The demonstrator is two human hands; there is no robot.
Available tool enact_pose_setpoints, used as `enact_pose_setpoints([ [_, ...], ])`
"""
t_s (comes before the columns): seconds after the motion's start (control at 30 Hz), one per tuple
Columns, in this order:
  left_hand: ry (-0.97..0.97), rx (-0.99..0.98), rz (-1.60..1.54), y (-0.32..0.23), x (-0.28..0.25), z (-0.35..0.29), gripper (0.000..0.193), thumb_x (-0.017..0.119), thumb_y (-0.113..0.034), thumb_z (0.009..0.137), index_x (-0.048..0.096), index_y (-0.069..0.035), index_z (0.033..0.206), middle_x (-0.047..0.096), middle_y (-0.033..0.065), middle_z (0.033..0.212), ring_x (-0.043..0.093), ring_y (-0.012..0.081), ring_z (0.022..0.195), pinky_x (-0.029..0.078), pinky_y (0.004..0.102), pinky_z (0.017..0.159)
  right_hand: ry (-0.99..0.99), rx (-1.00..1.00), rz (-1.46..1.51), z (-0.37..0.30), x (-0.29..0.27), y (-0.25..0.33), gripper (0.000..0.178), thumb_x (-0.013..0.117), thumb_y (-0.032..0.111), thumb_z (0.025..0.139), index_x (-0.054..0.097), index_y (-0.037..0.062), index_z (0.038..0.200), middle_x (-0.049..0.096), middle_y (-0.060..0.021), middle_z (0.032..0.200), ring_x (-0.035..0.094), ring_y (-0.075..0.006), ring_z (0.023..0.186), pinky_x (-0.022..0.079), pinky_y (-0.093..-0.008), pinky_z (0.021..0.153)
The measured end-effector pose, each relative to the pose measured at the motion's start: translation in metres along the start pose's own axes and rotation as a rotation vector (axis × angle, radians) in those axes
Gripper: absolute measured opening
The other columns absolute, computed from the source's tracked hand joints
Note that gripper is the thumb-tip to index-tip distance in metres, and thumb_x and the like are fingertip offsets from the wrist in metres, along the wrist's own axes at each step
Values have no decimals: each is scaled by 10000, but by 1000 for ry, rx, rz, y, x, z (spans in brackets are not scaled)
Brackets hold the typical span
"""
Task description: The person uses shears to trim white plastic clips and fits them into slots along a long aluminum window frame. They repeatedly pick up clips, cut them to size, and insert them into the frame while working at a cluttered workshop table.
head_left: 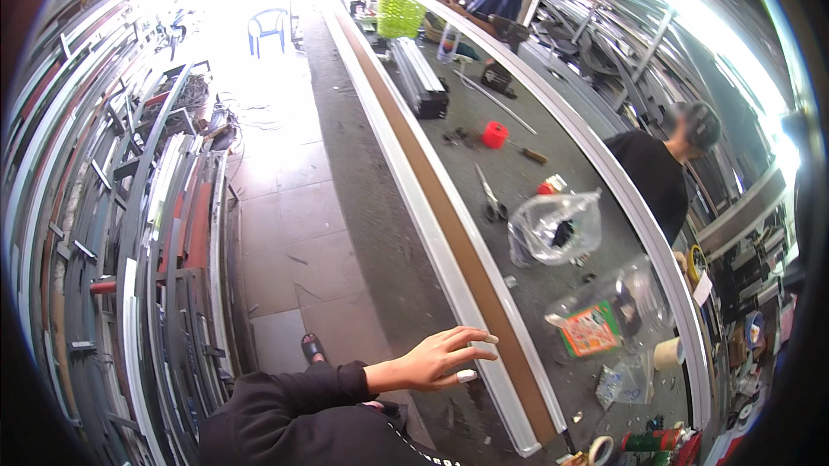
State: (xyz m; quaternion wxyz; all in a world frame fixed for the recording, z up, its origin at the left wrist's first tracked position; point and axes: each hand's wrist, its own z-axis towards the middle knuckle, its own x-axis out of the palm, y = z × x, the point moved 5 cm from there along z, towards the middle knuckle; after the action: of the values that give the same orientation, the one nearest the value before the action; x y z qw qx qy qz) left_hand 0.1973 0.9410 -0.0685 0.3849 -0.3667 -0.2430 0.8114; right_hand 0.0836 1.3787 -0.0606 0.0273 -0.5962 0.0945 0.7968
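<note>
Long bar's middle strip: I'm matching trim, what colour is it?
The strip is brown, clearest in head view.

One long brown-and-white panel [473,272]; over its near end, one left hand [440,360]; to its right, one pair of scissors [489,196], one red roll [495,135], one brown-handled tool [534,155], one lime-green basket [400,15], at least three clear plastic bags [537,222] and two beige tape rolls [667,354]; farther right of the panel, two co-workers [654,177]; to its left, one chair [268,31].

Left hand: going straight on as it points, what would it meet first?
Probably the brown middle strip of the long white-edged profile; the left hand might pass above it, since height is unclear.
</note>
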Motion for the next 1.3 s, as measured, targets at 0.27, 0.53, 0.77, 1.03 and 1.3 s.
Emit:
enact_pose_setpoints([
  [0.27, -105, -149, 84, 47, -186, -70, 409, 658, -160, 895, 587, -138, 1297, 551, 103, 1360, 538, 325, 1250, 481, 459, 1017, -337, -311, 263, -85, -26, 173, 318, 706, 351, 913, 706, 34, 886, 676, -162, 708, 668, -326, 655, 512, -403, 592],
  [0.53, -206, -292, 198, 79, -337, -143, 462, 693, -56, 841, 593, -146, 1283, 577, 96, 1333, 597, 320, 1185, 525, 439, 950, 75, -659, 476, -172, -10, 445, 183, 620, 14, 869, 691, 5, 1037, 683, -226, 873, 681, -419, 833, 497, -489, 700],
  [0.77, -465, -426, 230, 111, -407, -189, 264, 569, -248, 1002, 647, -115, 1217, 627, 127, 1263, 678, 333, 1030, 571, 406, 818, 186, -915, 581, -215, -6, 593, 50, 619, -14, 823, 593, -39, 857, 570, -208, 724, 601, -416, 671, 448, -470, 621],
  [1.03, -563, -536, 278, 202, -492, -192, 246, 565, -275, 1018, 673, -111, 1167, 650, 111, 1238, 709, 257, 869, 577, 348, 699, 317, -1001, 824, -231, 31, 766, 113, 607, -15, 773, 621, -9, 885, 615, -183, 795, 628, -400, 716, 458, -478, 625],
  [1.3, -589, -426, 431, 306, -666, -114, 244, 636, -155, 926, 667, -79, 1156, 670, 127, 1184, 704, 311, 937, 574, 381, 769, 602, -998, 1072, -249, 46, 999, 181, 713, 218, 945, 711, 42, 991, 656, -101, 759, 565, -187, 570, 394, -332, 520],
])
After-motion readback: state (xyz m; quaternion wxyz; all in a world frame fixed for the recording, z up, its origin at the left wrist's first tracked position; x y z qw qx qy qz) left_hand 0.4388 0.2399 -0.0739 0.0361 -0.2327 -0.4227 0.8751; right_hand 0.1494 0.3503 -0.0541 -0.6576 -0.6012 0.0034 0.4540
